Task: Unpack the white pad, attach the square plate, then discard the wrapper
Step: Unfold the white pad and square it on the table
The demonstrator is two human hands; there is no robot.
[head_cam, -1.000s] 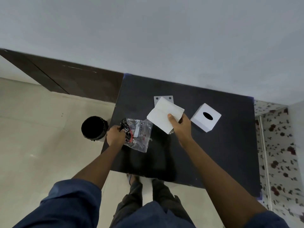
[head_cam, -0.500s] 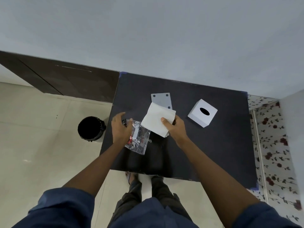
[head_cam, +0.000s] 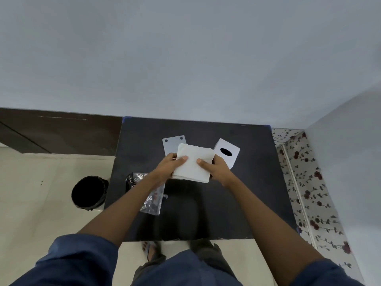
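Now both hands, left hand (head_cam: 166,168) and right hand (head_cam: 216,168), grip the white pad (head_cam: 193,165) above the desk (head_cam: 247,193), fingers closed on its edges; the square plate (head_cam: 170,145) lies at 11 o'clock.

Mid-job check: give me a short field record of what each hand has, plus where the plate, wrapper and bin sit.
left hand: grips left edge of white pad
right hand: grips right edge of the pad
pad: lifted above the black table, covers near part of plate
square plate: flat on table, beyond pad, not attached
wrapper: on table under left forearm, not discarded
bin: on floor, left of table
tissue box: on table, right of pad
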